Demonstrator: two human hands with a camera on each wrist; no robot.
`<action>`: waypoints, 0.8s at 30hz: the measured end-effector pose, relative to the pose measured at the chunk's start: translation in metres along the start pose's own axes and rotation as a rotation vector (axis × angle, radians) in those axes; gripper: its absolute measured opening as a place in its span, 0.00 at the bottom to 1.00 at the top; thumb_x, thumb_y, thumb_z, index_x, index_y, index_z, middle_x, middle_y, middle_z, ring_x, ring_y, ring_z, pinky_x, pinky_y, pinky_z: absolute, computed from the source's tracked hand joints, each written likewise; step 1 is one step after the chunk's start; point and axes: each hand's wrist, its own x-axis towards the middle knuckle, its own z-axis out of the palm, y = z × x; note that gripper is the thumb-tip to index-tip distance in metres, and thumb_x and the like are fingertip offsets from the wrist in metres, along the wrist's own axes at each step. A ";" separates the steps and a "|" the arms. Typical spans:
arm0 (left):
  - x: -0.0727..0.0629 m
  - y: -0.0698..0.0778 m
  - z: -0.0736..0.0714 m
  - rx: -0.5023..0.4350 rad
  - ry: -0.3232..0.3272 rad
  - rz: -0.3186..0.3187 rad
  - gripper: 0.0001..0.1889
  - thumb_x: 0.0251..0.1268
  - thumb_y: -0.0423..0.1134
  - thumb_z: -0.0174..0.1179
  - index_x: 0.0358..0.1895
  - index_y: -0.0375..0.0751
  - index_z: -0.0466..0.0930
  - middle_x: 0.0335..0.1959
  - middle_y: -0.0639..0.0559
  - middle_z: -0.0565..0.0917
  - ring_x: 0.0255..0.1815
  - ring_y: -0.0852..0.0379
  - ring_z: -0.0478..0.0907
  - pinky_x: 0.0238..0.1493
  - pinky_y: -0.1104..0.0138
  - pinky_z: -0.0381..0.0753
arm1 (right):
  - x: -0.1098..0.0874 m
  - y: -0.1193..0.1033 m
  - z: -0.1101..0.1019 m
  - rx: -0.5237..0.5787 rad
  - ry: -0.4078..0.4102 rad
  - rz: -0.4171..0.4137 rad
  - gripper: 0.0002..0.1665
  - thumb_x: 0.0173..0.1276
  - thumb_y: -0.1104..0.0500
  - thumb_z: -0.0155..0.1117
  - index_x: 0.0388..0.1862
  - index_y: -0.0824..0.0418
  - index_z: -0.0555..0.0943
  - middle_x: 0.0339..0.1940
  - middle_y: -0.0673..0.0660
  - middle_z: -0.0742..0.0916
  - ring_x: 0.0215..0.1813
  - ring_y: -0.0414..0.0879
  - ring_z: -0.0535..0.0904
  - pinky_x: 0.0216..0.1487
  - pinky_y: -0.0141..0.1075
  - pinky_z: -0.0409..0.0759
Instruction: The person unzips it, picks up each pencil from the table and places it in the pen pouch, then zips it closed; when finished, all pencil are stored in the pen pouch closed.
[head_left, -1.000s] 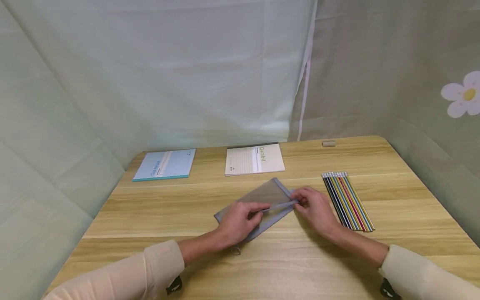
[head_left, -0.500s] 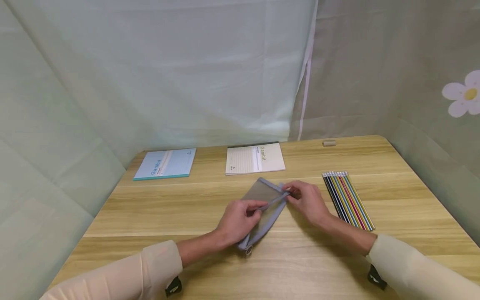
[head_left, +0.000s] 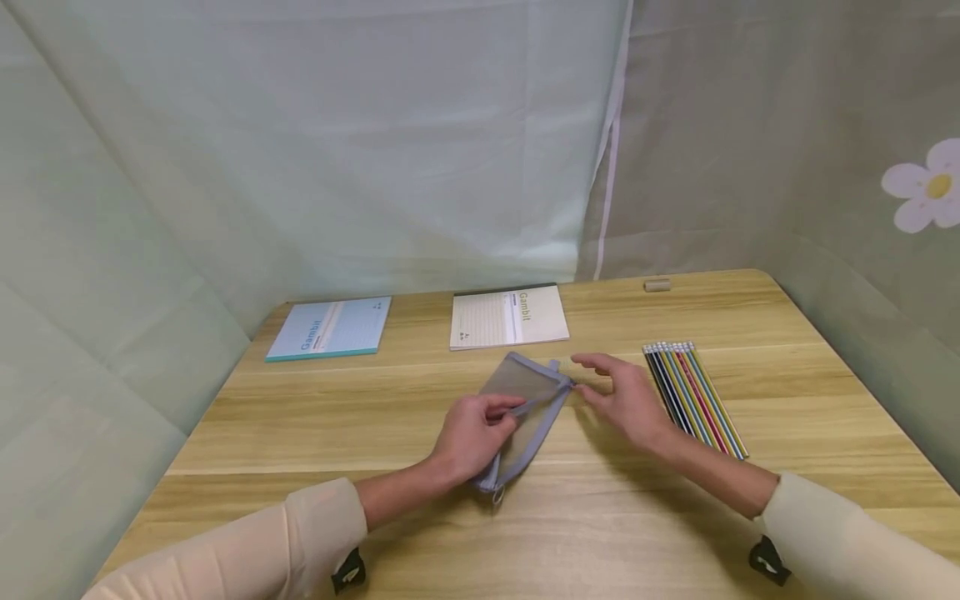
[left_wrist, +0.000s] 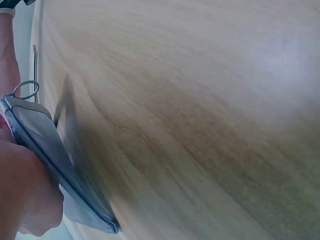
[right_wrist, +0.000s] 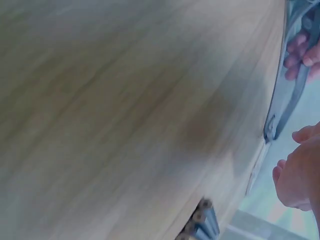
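Observation:
A grey-blue mesh zipper pouch (head_left: pixel 521 380) lies slanted at the middle of the table, its zippered mouth parted. My left hand (head_left: pixel 474 435) pinches the pouch's edge between thumb and fingers. A small ring (left_wrist: pixel 29 89) hangs from the near end of the pouch in the left wrist view. Beside the pouch's far right corner is my right hand (head_left: pixel 628 402), thumb and fingers spread apart with nothing held. The right wrist view shows this hand (right_wrist: pixel 298 172) apart from the pouch's corner. Several striped pencils (head_left: pixel 696 402) lie side by side right of it, partly behind the wrist.
A blue notebook (head_left: pixel 330 328) lies at the back left of the wooden table (head_left: pixel 315 425). A cream notebook (head_left: pixel 510 317) lies at the back middle. A small brown cylinder (head_left: pixel 657 285) is near the back right edge. Fabric curtains (head_left: pixel 375 150) surround the table.
The right hand drew the zipper end leftward, then let go and opened. The pouch has turned more upright and its mouth has widened. The left hand keeps its pinch.

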 end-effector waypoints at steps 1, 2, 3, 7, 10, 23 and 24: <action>0.000 -0.001 0.000 -0.006 0.003 -0.009 0.15 0.68 0.28 0.64 0.55 0.39 0.90 0.47 0.44 0.92 0.48 0.53 0.90 0.41 0.71 0.88 | -0.001 0.001 -0.004 -0.007 0.008 -0.010 0.25 0.64 0.74 0.75 0.61 0.69 0.84 0.58 0.68 0.89 0.57 0.68 0.86 0.59 0.61 0.85; 0.001 -0.002 0.000 -0.014 0.007 -0.016 0.15 0.68 0.28 0.64 0.55 0.39 0.90 0.47 0.44 0.92 0.48 0.53 0.90 0.40 0.71 0.88 | -0.001 0.002 -0.008 -0.008 0.015 -0.016 0.25 0.64 0.74 0.75 0.61 0.69 0.84 0.57 0.69 0.89 0.56 0.68 0.86 0.58 0.61 0.86; 0.001 -0.002 0.000 -0.021 0.010 -0.024 0.14 0.69 0.29 0.64 0.55 0.39 0.90 0.47 0.43 0.92 0.47 0.53 0.90 0.38 0.70 0.88 | -0.002 0.004 -0.012 -0.011 0.023 -0.023 0.25 0.64 0.75 0.75 0.61 0.69 0.84 0.56 0.69 0.89 0.56 0.68 0.86 0.57 0.61 0.86; 0.001 -0.005 -0.001 -0.042 0.028 -0.042 0.14 0.70 0.29 0.65 0.55 0.39 0.90 0.48 0.43 0.92 0.47 0.53 0.90 0.37 0.71 0.88 | -0.005 0.008 -0.028 -0.020 0.059 -0.020 0.26 0.64 0.75 0.74 0.61 0.69 0.84 0.55 0.71 0.89 0.54 0.69 0.86 0.54 0.62 0.86; 0.000 -0.005 -0.002 -0.034 0.060 -0.039 0.14 0.70 0.29 0.64 0.56 0.39 0.90 0.48 0.44 0.92 0.47 0.55 0.90 0.39 0.71 0.88 | -0.008 0.010 -0.039 -0.021 0.073 -0.002 0.26 0.65 0.75 0.74 0.62 0.68 0.84 0.55 0.71 0.89 0.54 0.69 0.86 0.54 0.63 0.86; -0.002 -0.004 -0.001 -0.057 0.156 0.023 0.16 0.72 0.28 0.63 0.59 0.39 0.88 0.49 0.46 0.92 0.45 0.59 0.88 0.43 0.70 0.88 | -0.022 0.025 -0.077 -0.090 0.151 0.027 0.23 0.68 0.70 0.74 0.62 0.66 0.85 0.54 0.68 0.90 0.51 0.66 0.87 0.43 0.31 0.79; -0.003 -0.004 -0.001 -0.057 0.157 0.025 0.16 0.72 0.29 0.62 0.59 0.39 0.88 0.49 0.46 0.91 0.45 0.59 0.88 0.43 0.70 0.88 | -0.023 0.027 -0.081 -0.089 0.160 0.040 0.23 0.69 0.69 0.73 0.62 0.66 0.85 0.54 0.68 0.90 0.51 0.66 0.87 0.42 0.28 0.79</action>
